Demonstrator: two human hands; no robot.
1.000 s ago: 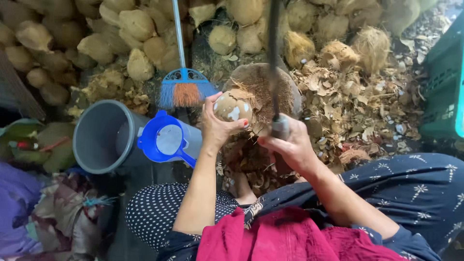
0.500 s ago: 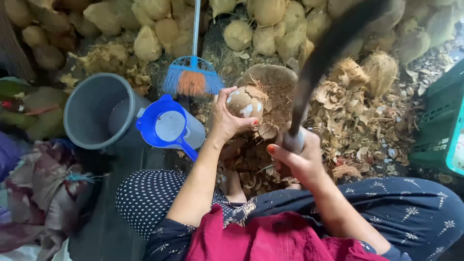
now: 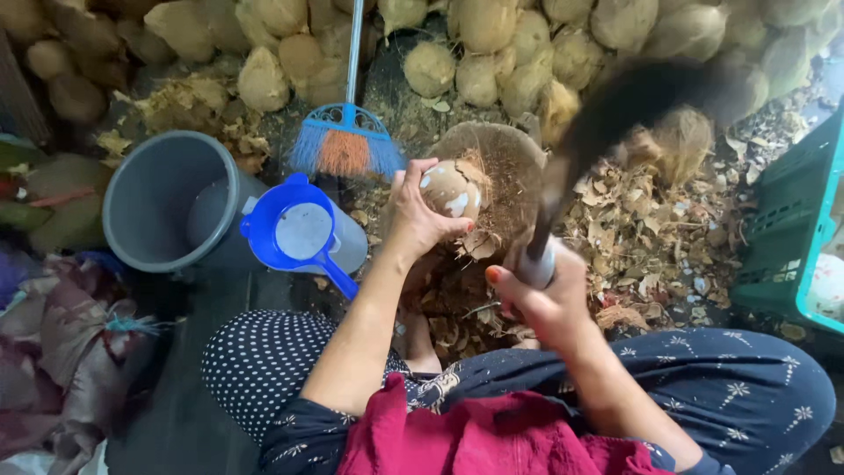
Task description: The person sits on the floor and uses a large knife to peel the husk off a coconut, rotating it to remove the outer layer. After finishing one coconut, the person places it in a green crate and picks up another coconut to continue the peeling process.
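Left hand (image 3: pixel 413 215) grips half-peeled coconut (image 3: pixel 450 189) on chopping block (image 3: pixel 501 167) | right hand (image 3: pixel 541 295) clenches raised, blurred blade (image 3: pixel 615 114) | brown skin remains; unhusked coconuts (image 3: pixel 492 53) piled beyond.

Left hand (image 3: pixel 415 215) cupped, right hand (image 3: pixel 541 295) fisted.

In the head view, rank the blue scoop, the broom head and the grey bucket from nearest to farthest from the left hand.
From the left hand, holding the coconut:
1. Blue scoop, just left of it.
2. Broom head, up and left.
3. Grey bucket, far left.
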